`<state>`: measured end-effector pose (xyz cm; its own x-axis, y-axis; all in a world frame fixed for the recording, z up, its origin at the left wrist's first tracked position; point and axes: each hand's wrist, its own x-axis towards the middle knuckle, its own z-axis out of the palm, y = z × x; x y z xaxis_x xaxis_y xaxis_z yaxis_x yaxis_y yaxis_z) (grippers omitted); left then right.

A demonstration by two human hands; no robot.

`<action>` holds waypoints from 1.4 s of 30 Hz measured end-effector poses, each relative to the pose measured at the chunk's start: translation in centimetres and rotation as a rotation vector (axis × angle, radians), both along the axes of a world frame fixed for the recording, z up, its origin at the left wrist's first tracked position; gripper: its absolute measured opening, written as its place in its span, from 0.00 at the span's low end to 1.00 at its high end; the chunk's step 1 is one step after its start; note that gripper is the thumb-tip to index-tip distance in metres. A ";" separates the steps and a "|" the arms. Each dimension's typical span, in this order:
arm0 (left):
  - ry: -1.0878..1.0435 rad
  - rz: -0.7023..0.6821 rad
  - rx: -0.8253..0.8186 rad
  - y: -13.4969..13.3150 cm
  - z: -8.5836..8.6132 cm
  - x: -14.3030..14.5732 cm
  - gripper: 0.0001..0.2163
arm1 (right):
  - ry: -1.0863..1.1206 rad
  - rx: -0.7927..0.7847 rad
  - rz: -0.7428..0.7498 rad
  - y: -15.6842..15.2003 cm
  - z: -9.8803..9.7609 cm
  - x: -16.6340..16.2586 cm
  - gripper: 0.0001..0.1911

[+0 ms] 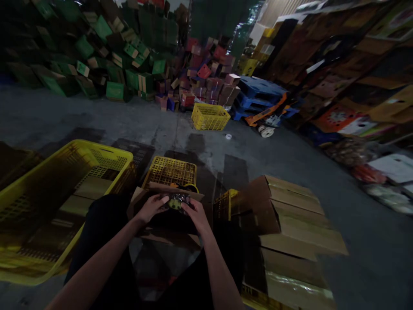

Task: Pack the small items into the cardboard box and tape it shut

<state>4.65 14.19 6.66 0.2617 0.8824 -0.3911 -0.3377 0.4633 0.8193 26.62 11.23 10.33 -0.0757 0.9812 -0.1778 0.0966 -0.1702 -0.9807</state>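
Dim floor [145, 118]: open box [171, 238] between knees [106, 215], likely for reach; left hand [153, 207], right hand [196, 214] pinch shiny packet [175, 203] at opposite ends, contents unclear.

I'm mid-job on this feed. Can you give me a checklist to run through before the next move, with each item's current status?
1. Grip: ok. The left hand and right hand hold the film-wrapped pack from both sides.
2. Box open: ok. The cardboard box has its flaps spread apart beneath the hands.
3. Light inside the box: not ok. The interior is nearly black.
4. Box contents: cannot tell. Too dark, and partly covered by the hands.
5. Film intact: cannot tell. It glints, but any seam or tear is too small to see.
6. Hands clear of the large yellow crate: ok. It stands apart, on the left.
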 end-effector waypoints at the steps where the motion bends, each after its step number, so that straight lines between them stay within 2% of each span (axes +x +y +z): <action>1: 0.000 -0.002 -0.001 0.0 0.0 0.0 0.25 | 0.000 0.000 -0.009 0.0 -0.1 0.1 0.20; 9: 0.071 -0.054 0.070 -0.1 0.2 -0.3 0.21 | -0.016 0.001 -0.011 0.3 -1.0 0.1 0.19; 16: 0.231 -0.052 0.252 0.1 0.3 -0.6 0.18 | 0.023 -0.017 -0.012 0.4 -1.5 0.1 0.21; 24: 0.332 -0.048 0.299 0.0 1.7 -0.5 0.20 | 0.038 -0.082 -0.064 0.3 -1.8 0.1 0.24; 27: 0.360 -0.056 0.322 -0.1 1.8 -0.6 0.20 | 0.041 -0.082 -0.066 0.3 -1.8 0.1 0.24; 31: 0.305 -0.075 0.267 0.0 0.8 -0.5 0.20 | 0.000 -0.053 -0.075 0.4 -1.7 0.3 0.23; 34: 0.179 -0.118 0.179 0.0 0.1 -0.3 0.24 | -0.038 -0.034 -0.088 0.4 -1.7 0.4 0.23; 38: 0.061 -0.239 0.177 -0.2 0.3 -0.1 0.27 | 0.001 -0.047 -0.065 0.1 -1.5 0.1 0.22; 42: 0.079 -0.237 0.233 -0.3 0.8 -0.1 0.24 | 0.079 -0.090 -0.068 0.0 -1.3 -0.2 0.23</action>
